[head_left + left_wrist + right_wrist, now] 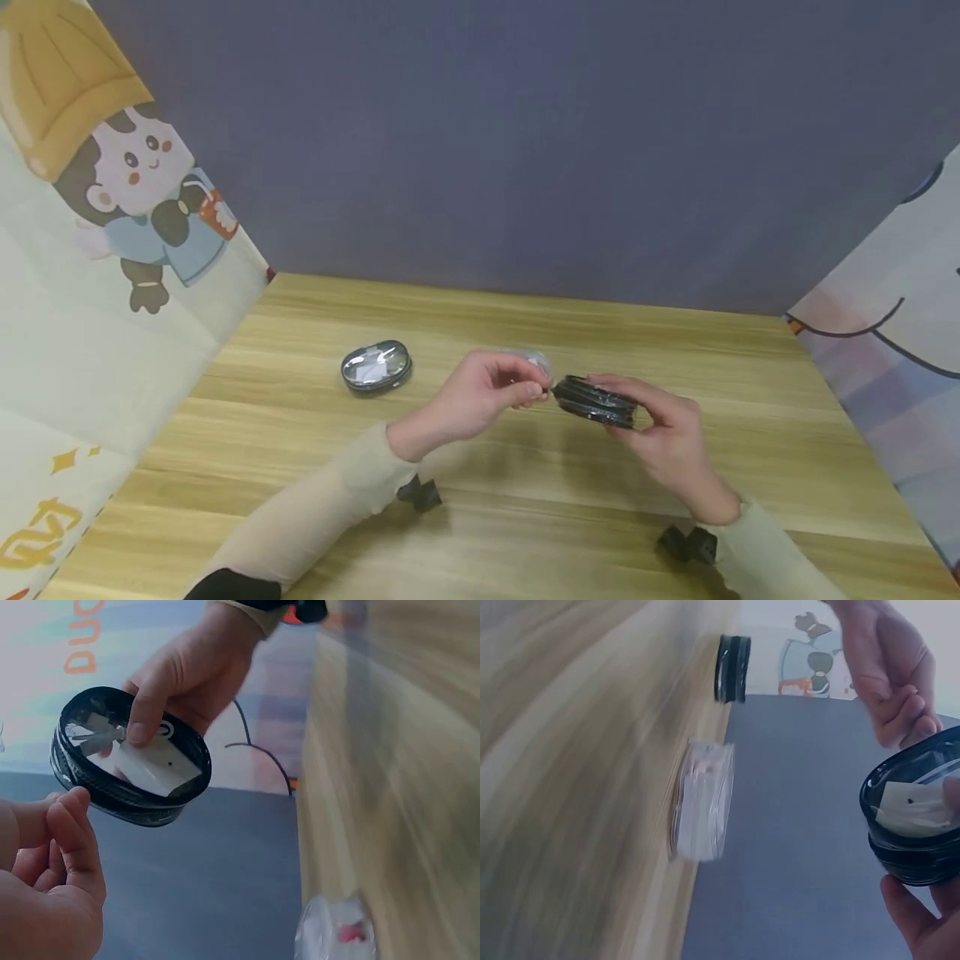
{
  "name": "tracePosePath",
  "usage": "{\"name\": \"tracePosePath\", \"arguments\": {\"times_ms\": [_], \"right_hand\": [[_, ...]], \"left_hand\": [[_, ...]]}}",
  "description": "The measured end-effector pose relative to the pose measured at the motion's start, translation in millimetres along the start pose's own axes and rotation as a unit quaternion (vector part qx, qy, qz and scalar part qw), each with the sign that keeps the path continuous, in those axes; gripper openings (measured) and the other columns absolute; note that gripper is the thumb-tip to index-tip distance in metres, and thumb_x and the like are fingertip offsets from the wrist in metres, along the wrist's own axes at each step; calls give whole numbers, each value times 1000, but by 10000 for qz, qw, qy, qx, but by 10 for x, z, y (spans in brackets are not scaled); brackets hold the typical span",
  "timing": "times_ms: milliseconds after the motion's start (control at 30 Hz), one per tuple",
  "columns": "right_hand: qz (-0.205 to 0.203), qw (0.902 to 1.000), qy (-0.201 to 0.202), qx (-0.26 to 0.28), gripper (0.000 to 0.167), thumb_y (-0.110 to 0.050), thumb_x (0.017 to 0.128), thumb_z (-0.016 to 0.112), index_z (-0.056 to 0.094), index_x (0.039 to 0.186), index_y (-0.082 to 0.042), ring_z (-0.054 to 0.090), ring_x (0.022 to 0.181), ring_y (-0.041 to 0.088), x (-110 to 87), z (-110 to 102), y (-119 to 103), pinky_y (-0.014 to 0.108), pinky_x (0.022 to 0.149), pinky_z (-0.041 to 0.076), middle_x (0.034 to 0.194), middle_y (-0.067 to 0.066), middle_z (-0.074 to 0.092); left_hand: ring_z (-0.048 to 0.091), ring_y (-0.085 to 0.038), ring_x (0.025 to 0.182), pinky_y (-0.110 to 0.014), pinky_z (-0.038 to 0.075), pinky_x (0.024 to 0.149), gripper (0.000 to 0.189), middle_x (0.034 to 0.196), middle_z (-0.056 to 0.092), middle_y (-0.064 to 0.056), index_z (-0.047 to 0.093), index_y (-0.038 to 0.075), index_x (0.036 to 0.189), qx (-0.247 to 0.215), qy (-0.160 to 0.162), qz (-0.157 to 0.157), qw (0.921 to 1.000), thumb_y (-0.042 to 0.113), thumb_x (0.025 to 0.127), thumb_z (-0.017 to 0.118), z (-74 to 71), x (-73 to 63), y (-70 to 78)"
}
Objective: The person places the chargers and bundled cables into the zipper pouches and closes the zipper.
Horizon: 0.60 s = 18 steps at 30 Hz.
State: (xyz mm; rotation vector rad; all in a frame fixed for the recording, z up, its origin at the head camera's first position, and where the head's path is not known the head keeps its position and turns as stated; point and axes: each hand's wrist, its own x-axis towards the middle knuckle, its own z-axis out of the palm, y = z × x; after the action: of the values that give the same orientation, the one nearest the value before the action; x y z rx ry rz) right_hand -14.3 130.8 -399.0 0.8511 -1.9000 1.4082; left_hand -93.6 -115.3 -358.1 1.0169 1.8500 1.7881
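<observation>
My right hand (671, 433) grips an oval zip pouch (596, 403) above the table, thumb over one face and fingers on the other. The pouch has black trim and a clear window; a white packet (154, 766) shows inside it. At the pouch's left end, my left hand (476, 398) pinches the small dark zipper pull (551, 390) between thumb and forefinger. A clear plastic packet (701, 802) with something white and a bit of pink in it lies on the table behind the left hand, partly hidden in the head view.
A second oval black-trimmed pouch (377, 367) with a clear window lies on the wood-grain table (300, 467), left of the hands. A dark grey-blue panel (525, 150) rises at the table's back edge. Printed cartoon sheets (150, 192) stand at both sides.
</observation>
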Motion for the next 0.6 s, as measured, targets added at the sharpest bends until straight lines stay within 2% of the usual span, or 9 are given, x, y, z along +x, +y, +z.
{"name": "tracePosePath", "arguments": {"times_ms": [100, 200, 267, 333, 467, 533, 600], "right_hand": [[-194, 9973, -87, -708, 48, 18, 60, 72, 71, 106, 6, 67, 111, 16, 13, -22, 7, 27, 95, 52, 109, 22, 71], [-387, 9913, -202, -1241, 38, 7, 65, 73, 72, 103, 3, 67, 110, 14, 21, -31, 12, 26, 95, 51, 107, 21, 72], [-496, 9861, -306, -1557, 30, -3, 73, 73, 74, 103, 1, 67, 109, 15, 23, -32, 18, 26, 95, 51, 107, 19, 72], [-581, 9801, -419, -1853, 26, -14, 83, 70, 74, 104, -1, 68, 108, 20, 18, -29, 35, 26, 95, 50, 109, 17, 72], [-759, 9701, -517, -2246, 32, -29, 95, 62, 75, 105, -1, 70, 98, 32, -10, -21, 87, 25, 95, 50, 109, 15, 72], [-800, 9681, -522, -2318, 34, -32, 96, 61, 75, 105, -1, 71, 95, 34, -23, -20, 109, 24, 95, 50, 109, 15, 73], [-801, 9686, -520, -2295, 31, -27, 92, 64, 74, 105, -1, 71, 95, 33, -32, -21, 120, 24, 95, 50, 109, 15, 73]], "left_hand": [[67, -29, 83, -38, 59, 72, 10, 102, 70, -14, 71, -6, 99, 281, -137, 282, 9991, -6, 89, 67, -17, 12, 1], [66, -31, 87, -36, 60, 73, 11, 103, 70, -16, 73, -3, 98, 616, -283, 612, 9958, -7, 89, 68, -27, 5, 19], [67, -25, 88, -33, 60, 74, 11, 102, 70, -14, 74, -2, 98, 852, -368, 813, 9924, -7, 89, 68, -31, -4, 34], [65, -15, 84, -28, 59, 72, 11, 99, 71, -11, 74, 0, 97, 1233, -463, 1063, 9856, -5, 88, 70, -29, -16, 49], [59, -5, 74, -21, 55, 64, 11, 94, 72, -4, 75, 3, 97, 1853, -646, 1544, 9683, -2, 89, 71, 0, -27, 83], [58, -3, 75, -20, 55, 65, 11, 94, 73, -3, 75, 4, 97, 1916, -681, 1613, 9657, -2, 89, 71, 15, -32, 93], [60, -3, 78, -21, 56, 68, 11, 95, 73, -4, 75, 3, 97, 1775, -674, 1536, 9697, -3, 89, 70, 22, -38, 97]]}}
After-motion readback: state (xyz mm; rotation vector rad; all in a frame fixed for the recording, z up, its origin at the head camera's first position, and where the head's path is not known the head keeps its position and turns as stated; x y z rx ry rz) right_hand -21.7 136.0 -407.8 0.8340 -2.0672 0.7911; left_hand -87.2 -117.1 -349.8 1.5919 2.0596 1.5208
